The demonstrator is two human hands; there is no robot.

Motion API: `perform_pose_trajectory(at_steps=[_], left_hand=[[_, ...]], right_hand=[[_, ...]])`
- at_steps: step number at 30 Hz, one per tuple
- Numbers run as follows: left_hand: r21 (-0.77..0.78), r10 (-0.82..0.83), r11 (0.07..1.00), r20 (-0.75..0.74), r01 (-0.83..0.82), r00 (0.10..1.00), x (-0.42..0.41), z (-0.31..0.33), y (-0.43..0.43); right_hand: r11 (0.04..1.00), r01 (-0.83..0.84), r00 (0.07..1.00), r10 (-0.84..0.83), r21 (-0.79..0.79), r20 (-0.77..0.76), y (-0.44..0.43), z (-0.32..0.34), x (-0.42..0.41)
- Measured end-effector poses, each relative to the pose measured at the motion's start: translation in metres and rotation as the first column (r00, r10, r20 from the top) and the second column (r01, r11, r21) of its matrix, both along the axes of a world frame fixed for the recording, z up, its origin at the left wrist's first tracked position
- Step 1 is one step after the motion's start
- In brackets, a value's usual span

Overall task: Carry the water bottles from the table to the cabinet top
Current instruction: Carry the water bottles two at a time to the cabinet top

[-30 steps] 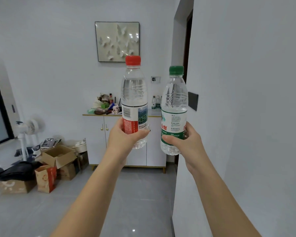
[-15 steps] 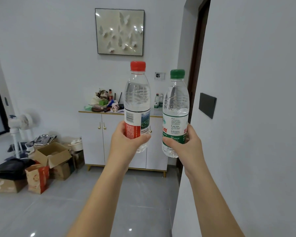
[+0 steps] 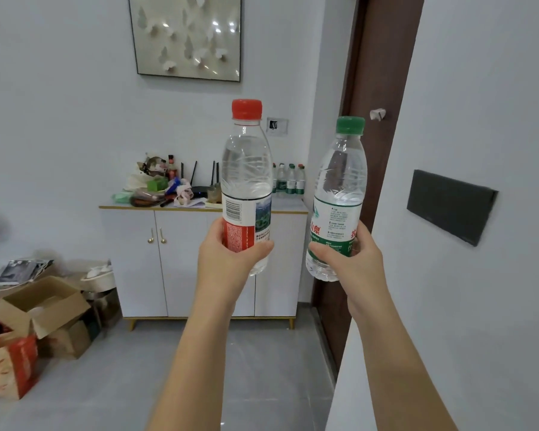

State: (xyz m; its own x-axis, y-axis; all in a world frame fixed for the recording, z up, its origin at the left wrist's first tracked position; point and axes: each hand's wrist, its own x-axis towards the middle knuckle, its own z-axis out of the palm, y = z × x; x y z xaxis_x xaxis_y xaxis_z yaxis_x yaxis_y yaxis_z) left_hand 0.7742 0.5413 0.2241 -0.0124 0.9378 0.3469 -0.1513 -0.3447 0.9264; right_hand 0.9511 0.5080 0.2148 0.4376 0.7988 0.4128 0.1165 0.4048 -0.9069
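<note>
Both clear: red-capped bottle gripped by left hand, green-capped bottle by right hand

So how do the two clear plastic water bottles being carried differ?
The red-capped clear bottle carries a red label, the green-capped clear bottle a green one. The left hand holds the first upright and higher; the right hand tilts the other. Both are capped, gripped low.

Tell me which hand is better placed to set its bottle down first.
Probably the left hand: its red-capped bottle lines up with the cabinet top, while the right hand holds the green-capped bottle past its end.
</note>
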Motion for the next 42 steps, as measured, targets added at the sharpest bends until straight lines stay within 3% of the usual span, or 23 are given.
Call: perform_pose_trajectory(at_steps=[7,18,29,42], left_hand=[[-0.020,-0.018,1.000,-0.009,0.018,1.000,0.003,-0.012,0.081],[-0.020,0.011,1.000,-0.004,-0.012,1.000,0.050,-0.027,0.208],[0.019,0.023,1.000,-0.009,-0.022,1.000,0.144,-0.023,0.360],[-0.051,-0.005,0.999,-0.031,0.003,1.000,0.206,-0.055,0.516]], right_hand=[[0.997,0.069,0.997,-0.070,-0.027,-0.020,0.075,-0.016,0.007],[1.000,0.004,0.998,-0.003,-0.018,0.062,0.202,-0.028,0.051],[0.998,-0.035,0.999,0.035,0.049,-0.002,0.369,-0.015,0.148],[0.999,-0.001,0.997,-0.002,-0.038,-0.075,0.523,-0.049,0.209]])
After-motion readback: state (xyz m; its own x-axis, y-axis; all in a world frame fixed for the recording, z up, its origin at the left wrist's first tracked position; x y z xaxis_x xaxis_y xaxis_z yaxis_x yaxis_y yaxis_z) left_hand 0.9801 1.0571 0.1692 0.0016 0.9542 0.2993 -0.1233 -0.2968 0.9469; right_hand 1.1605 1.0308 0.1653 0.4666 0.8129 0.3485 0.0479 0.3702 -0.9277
